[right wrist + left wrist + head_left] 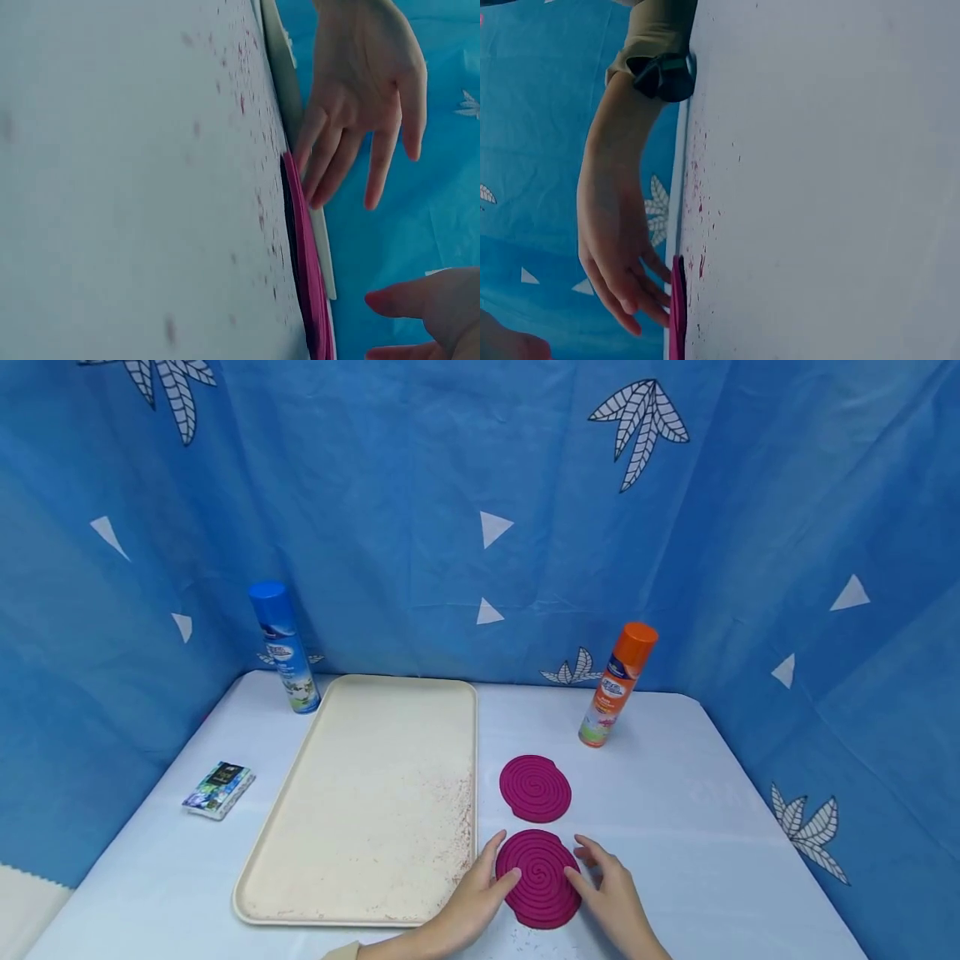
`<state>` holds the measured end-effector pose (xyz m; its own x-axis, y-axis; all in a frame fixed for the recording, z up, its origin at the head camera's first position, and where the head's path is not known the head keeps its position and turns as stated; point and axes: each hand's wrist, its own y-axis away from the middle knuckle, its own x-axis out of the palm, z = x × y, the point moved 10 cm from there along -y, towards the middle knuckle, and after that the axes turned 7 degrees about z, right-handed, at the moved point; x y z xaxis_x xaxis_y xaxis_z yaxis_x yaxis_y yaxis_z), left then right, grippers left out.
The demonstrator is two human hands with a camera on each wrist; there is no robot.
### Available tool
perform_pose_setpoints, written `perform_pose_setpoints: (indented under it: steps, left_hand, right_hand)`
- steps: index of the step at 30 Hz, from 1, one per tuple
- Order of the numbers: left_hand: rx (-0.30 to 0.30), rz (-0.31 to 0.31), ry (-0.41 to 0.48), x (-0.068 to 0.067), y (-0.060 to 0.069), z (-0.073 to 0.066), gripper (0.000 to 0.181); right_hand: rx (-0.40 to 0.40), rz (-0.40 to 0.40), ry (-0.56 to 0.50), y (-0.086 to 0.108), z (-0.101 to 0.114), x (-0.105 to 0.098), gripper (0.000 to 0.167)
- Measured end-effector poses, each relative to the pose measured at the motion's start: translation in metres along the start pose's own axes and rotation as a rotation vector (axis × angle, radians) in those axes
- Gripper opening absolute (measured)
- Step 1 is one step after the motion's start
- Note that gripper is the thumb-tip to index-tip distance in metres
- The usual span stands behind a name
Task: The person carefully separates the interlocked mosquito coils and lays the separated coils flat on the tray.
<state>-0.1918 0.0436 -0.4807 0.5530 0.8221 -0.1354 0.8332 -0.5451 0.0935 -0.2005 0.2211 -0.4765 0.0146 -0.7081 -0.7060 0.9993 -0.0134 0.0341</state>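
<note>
Two flat magenta spirals that look like mosquito coils lie on the white table. My left hand (474, 893) is at the left side of the near coil (542, 881), its thumb over the rim. On the other side, my right hand (611, 893) has its thumb by the right rim and its fingers loosely bent. The far coil (536, 788) lies just beyond. In the right wrist view, the left hand (360, 90) has relaxed fingers beside the layered magenta edge (306, 255). Whether the fingertips touch the coil is hard to tell.
A cream tray (375, 793) lies to the left. A blue spray can (285, 647) stands behind it, and an orange spray can (618, 685) at the back right. A small printed packet (219, 790) lies far left. Reddish crumbs (702, 202) dot the table.
</note>
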Motion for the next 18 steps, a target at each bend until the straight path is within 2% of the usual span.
perform_pose_setpoints:
  steps: [4,6,9,11,14,18]
  left_hand:
    - [-0.012,-0.052,0.032,-0.004,0.0,0.003,0.061]
    - [-0.002,-0.079,0.054,-0.008,0.0,0.003,0.057]
    - [0.008,-0.108,0.089,-0.011,-0.001,0.003,0.053]
    - [0.004,-0.122,0.11,-0.014,-0.001,0.004,0.05]
    - [-0.01,-0.141,0.148,-0.017,-0.003,0.007,0.047]
    - [-0.013,-0.154,0.218,-0.029,-0.007,0.004,0.044]
  right_hand:
    - [-0.072,-0.045,-0.036,0.006,0.01,0.003,0.046]
    - [-0.08,-0.051,-0.082,0.006,0.011,0.005,0.046]
    - [-0.033,-0.017,-0.215,0.003,0.007,0.01,0.05]
    - [0.043,0.026,-0.365,-0.001,0.0,0.014,0.055]
    - [0.13,0.06,-0.534,-0.007,-0.006,0.018,0.063]
    - [0.168,0.08,-0.705,-0.019,0.001,0.014,0.066]
